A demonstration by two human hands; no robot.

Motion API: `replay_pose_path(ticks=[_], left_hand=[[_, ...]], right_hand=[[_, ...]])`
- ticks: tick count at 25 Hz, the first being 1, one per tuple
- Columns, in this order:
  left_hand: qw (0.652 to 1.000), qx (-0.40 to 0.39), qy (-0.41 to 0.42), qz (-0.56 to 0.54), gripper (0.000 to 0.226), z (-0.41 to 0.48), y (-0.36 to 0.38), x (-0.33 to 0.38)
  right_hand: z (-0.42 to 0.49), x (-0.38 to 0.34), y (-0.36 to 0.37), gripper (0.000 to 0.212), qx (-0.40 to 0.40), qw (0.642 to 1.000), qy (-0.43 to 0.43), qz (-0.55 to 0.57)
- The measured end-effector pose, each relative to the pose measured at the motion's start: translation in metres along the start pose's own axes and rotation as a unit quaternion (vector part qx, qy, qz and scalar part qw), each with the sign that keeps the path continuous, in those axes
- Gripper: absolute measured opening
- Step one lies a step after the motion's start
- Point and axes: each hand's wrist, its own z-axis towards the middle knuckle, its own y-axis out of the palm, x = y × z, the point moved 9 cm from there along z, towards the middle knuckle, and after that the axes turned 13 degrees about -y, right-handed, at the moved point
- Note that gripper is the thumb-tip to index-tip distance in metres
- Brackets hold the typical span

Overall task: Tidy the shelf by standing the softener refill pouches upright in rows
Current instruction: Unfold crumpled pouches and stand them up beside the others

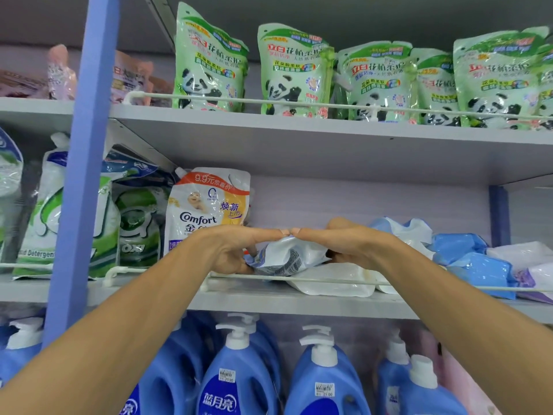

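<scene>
A white and lilac refill pouch [287, 256] with a barcode lies tilted on the middle shelf [269, 298]. My left hand [236, 247] grips its left end, thumb underneath and fingers over the top. My right hand [344, 241] holds its right end the same way, and the fingertips of both hands meet above it. To the left, a white Comfort pouch [206, 205] stands upright. Under and right of the held pouch, white [335, 280], blue [475, 262] and lilac [535, 274] pouches lie flat in a heap.
A thin white rail [299, 278] runs along the shelf front. Green detergent pouches [74, 211] stand past the blue upright post [86, 163]. Panda pouches [293, 73] line the shelf above. Blue pump bottles [239, 375] stand below.
</scene>
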Motion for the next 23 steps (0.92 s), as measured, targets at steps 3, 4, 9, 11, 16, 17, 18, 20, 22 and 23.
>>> replay_pose_path(ticks=[3, 4, 9, 11, 16, 17, 18, 20, 22, 23], left_hand=[[1.0, 0.021, 0.018, -0.014, 0.078, 0.001, -0.001, -0.001], [0.999, 0.027, 0.026, -0.019, 0.073, 0.002, -0.002, -0.002], [0.994, 0.039, 0.098, -0.007, 0.076, -0.009, -0.003, 0.012], [0.99, 0.054, 0.128, 0.016, 0.062, -0.012, -0.007, 0.02], [0.977, 0.091, 0.192, 0.028, 0.043, -0.024, -0.004, 0.033], [0.972, 0.091, 0.215, 0.02, 0.042, -0.026, -0.003, 0.034], [0.967, 0.095, 0.237, 0.011, 0.039, -0.028, -0.001, 0.035], [0.951, 0.081, 0.297, -0.003, 0.035, -0.033, 0.008, 0.043], [0.929, 0.081, 0.361, 0.026, 0.046, -0.041, 0.025, 0.058], [0.922, 0.08, 0.375, 0.048, 0.051, -0.043, 0.032, 0.065]], right_hand=[[-0.003, -0.002, 0.004, 0.101, 0.002, 1.0, -0.016, -0.011], [-0.002, -0.004, 0.006, 0.103, 0.004, 0.999, -0.028, -0.015], [-0.004, -0.024, 0.009, 0.058, 0.025, 0.992, -0.123, 0.014], [-0.008, -0.035, 0.006, 0.049, 0.043, 0.987, -0.151, 0.022], [-0.02, -0.049, 0.009, 0.031, 0.066, 0.975, -0.2, 0.067], [-0.022, -0.049, 0.007, 0.03, 0.078, 0.972, -0.206, 0.082], [-0.021, -0.047, 0.006, 0.028, 0.093, 0.968, -0.206, 0.106], [-0.01, -0.031, 0.002, 0.036, 0.134, 0.961, -0.153, 0.188], [0.002, -0.003, 0.009, 0.057, 0.154, 0.95, -0.036, 0.271], [0.005, 0.006, 0.015, 0.059, 0.15, 0.941, 0.002, 0.304]])
